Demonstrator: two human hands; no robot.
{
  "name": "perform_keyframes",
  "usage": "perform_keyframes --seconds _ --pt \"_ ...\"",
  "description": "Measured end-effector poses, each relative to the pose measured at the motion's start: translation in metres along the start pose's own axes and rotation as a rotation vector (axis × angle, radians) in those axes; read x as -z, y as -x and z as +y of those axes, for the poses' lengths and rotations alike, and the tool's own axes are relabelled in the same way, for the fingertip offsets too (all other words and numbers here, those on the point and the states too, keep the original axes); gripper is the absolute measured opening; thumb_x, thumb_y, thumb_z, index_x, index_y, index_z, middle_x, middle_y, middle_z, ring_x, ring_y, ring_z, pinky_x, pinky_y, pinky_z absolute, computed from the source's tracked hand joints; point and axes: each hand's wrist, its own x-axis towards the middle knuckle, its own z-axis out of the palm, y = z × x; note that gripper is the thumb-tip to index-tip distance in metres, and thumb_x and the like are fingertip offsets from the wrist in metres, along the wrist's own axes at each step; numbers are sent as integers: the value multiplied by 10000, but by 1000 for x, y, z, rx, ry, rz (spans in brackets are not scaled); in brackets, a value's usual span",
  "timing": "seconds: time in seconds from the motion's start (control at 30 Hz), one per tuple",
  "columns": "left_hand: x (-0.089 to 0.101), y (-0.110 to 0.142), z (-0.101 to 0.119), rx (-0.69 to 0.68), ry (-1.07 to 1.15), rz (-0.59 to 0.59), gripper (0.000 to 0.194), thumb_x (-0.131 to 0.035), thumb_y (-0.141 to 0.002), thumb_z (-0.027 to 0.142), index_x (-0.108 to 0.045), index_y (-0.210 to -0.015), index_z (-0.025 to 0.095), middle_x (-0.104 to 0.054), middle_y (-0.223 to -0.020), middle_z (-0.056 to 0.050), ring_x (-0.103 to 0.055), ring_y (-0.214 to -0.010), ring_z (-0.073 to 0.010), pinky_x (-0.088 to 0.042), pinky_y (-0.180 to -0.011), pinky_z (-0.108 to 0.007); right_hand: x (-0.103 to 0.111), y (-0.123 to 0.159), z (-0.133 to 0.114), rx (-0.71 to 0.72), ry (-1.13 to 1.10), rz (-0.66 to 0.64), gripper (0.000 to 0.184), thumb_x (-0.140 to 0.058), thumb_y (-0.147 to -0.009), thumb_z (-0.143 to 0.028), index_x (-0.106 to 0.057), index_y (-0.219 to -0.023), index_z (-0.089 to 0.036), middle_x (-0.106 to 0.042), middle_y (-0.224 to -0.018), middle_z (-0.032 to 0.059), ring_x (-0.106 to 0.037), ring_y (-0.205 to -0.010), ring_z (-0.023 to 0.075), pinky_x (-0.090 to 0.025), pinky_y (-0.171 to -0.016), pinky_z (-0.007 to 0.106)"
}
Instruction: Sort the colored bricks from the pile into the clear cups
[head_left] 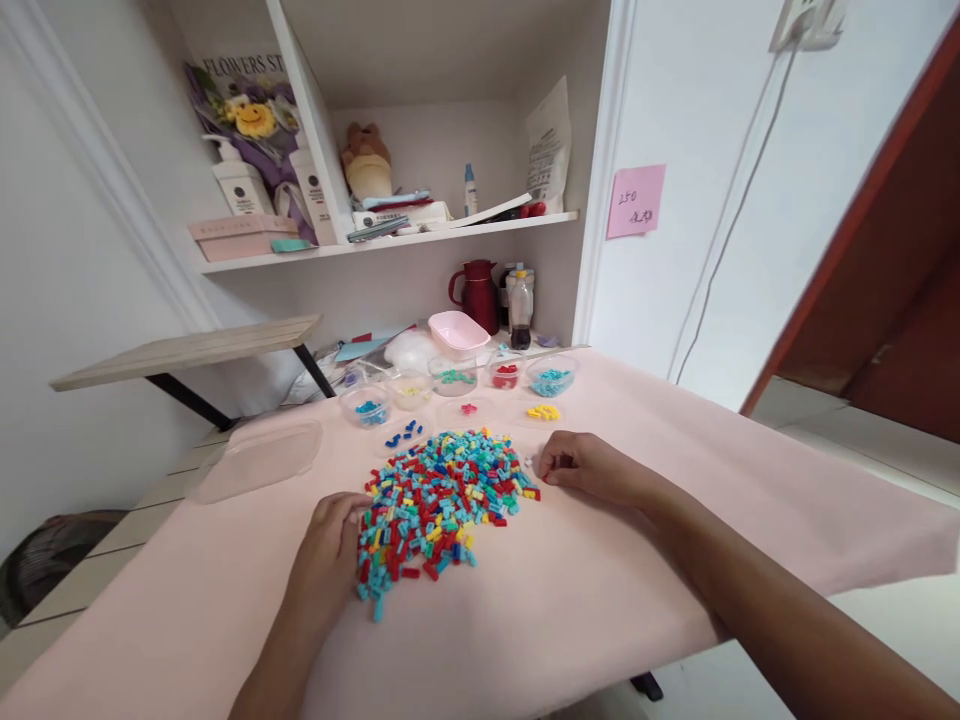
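Note:
A wide pile of small toy building bricks (442, 495) in red, light blue, yellow, green and dark blue lies on the pink-covered table. At its left edge rests my left hand (326, 540), fingers loosely stretched along the bricks and holding nothing that shows. My right hand (589, 467) is on the cloth just beyond the pile's right edge. Its fingers are curled down and pinched, with a bit of a small red brick (546, 480) showing at the tips. A couple of tiny white pieces (528, 461) lie beside those fingers.
Behind the pile stand several clear tubs of sorted bricks: blue (370, 412), green (456, 376), red (505, 376), light blue (552, 381) and yellow (543, 411). A clear lid (259, 460) lies left. A pink basin (459, 333) and a dark red jug (478, 293) are at the back.

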Motion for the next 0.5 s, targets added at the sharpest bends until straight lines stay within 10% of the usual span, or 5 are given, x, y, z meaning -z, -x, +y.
perform_keyframes --seconds 0.27,0.5 --pt "10 7 10 307 484 51 328 -433 -810 368 -634 -1019 216 -649 -1169 -94 -557 -1180 -251 -415 -996 -440 -2 -2 1 -1 -10 -19 133 -577 -748 -236 -683 -819 -200 -662 -863 38 -586 -743 177 -455 -667 276" --pt "20 5 25 280 354 27 363 -435 -794 290 -658 -1080 270 -530 -1365 -52 -399 -1341 -230 -307 -1103 -423 -4 -3 2 -5 -10 -13 136 -566 -737 -241 -669 -819 -204 -673 -875 42 -586 -753 185 -454 -674 282"
